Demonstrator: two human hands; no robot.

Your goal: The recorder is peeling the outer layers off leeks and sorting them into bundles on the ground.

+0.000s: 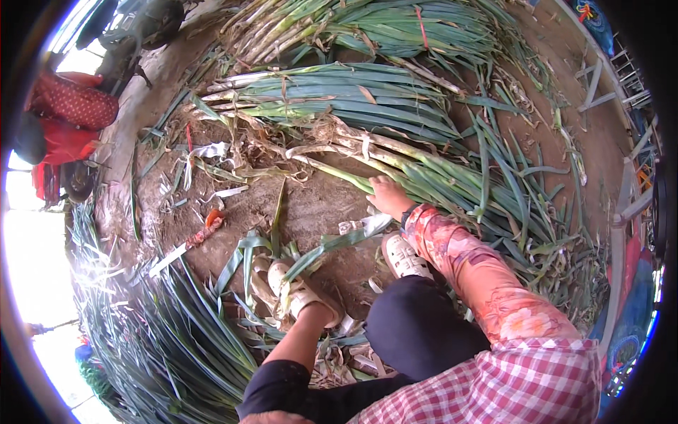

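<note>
My right hand (388, 196), below a floral sleeve, is at the near side of a loose pile of long green onions (438, 173). Its fingers are closed round a pale green onion stalk (332, 169) whose root end points left. Only a strip of skin that looks like my left hand (275, 418) shows at the bottom edge, by my dark trouser leg; its fingers are hidden. A knife (169, 260) with a red-wrapped handle lies on the ground at the left.
Further off lie a row of green onions (353, 99) and a tied bundle (424, 32) with a red band. A big leafy heap (176, 346) fills the lower left. Peeled scraps surround my cream clogs (304, 293). Metal frames (621, 205) stand at right, a vehicle (134, 35) upper left.
</note>
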